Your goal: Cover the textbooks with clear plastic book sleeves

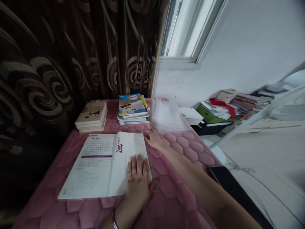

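An open book (97, 162) lies flat on the pink quilted cover, printed text on its left page and a large purple character on its right page. My left hand (137, 181), with a bracelet at the wrist, rests palm down on the right page, fingers stretched out. At the upper right edge of that page is my right hand (153, 138), its fingers curled and bent in at the paper's edge. Just beyond it lie clear plastic sheets (166, 116), blurred. How firmly the right fingertips grip the page is hard to see.
Behind the book stand a stack of beige books (91, 116) and a stack of colourful textbooks (133, 108). A white box (192, 116) and a green bag (212, 113) of papers are to the right. A black object (233, 194) lies along the right edge. Dark patterned curtains (83, 47) hang behind.
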`<move>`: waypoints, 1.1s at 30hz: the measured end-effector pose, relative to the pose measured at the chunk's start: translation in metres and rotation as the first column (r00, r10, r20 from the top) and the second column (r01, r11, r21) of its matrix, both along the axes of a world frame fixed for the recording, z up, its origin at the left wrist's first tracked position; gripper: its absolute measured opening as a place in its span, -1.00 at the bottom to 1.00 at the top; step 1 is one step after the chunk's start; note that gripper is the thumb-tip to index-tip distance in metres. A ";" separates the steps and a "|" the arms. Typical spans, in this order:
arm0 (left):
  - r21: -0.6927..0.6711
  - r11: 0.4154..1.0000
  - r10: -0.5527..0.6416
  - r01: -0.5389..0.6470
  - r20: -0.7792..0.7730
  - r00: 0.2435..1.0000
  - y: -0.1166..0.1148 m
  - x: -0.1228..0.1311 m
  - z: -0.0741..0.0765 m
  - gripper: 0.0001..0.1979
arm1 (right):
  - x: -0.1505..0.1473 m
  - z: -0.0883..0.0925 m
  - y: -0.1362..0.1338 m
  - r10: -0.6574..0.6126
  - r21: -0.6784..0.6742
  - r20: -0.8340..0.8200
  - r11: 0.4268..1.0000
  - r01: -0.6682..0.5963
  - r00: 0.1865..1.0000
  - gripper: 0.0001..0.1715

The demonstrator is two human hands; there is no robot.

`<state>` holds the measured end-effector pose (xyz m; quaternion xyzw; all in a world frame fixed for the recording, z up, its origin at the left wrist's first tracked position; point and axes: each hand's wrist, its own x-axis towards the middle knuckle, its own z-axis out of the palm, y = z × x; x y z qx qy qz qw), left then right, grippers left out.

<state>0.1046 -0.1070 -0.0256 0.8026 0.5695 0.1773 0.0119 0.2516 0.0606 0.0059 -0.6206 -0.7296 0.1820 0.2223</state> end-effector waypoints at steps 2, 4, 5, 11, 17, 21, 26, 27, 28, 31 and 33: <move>-0.019 1.000 -0.021 0.020 -0.042 0.999 0.000 -0.001 0.001 -0.25 | 0.004 0.001 -0.023 -0.021 -0.007 0.056 1.000 0.021 0.998 -0.62; -0.035 0.999 -0.042 0.040 -0.076 0.996 0.000 -0.003 0.003 -0.23 | 0.010 0.002 -0.047 -0.053 -0.028 0.132 0.998 0.057 0.990 -0.51; -0.043 0.998 -0.052 0.049 -0.087 0.995 0.000 -0.004 0.004 -0.22 | 0.013 0.002 -0.059 -0.060 -0.035 0.150 0.997 0.066 0.987 -0.51; -0.081 0.992 -0.108 0.099 -0.114 0.988 -0.001 -0.002 0.006 -0.20 | 0.013 -0.001 -0.094 -0.059 -0.066 0.088 0.996 0.065 0.994 -0.70; -0.155 0.981 -0.135 0.116 -0.124 0.983 -0.005 0.001 0.012 -0.21 | -0.002 0.002 -0.096 -0.044 -0.034 0.200 0.998 0.051 0.979 -0.54; -0.265 0.947 -0.220 0.182 -0.122 0.968 -0.015 0.003 0.019 -0.21 | -0.001 0.000 -0.094 -0.074 -0.035 0.166 0.996 0.081 0.983 -0.53; -0.302 0.936 -0.221 0.179 -0.108 0.969 -0.018 0.004 0.017 -0.24 | 0.000 -0.001 -0.083 -0.119 -0.044 0.150 0.991 0.127 0.982 -0.55; -0.293 0.939 -0.216 0.177 -0.108 0.970 -0.018 0.004 0.014 -0.25 | 0.000 0.001 -0.078 -0.129 -0.042 0.154 0.990 0.137 0.980 -0.58; -0.279 0.943 -0.217 0.181 -0.105 0.970 -0.018 0.003 0.011 -0.26 | -0.001 0.003 -0.072 -0.140 -0.037 0.162 0.988 0.148 0.977 -0.60; -0.243 0.947 -0.237 0.208 -0.093 0.967 -0.016 0.001 0.003 -0.27 | -0.004 0.010 -0.049 -0.185 -0.046 0.210 0.979 0.199 0.960 -0.62; -0.251 0.943 -0.246 0.216 -0.093 0.965 -0.016 0.000 0.001 -0.25 | -0.007 0.013 -0.032 -0.219 -0.081 0.250 0.966 0.246 0.943 -0.60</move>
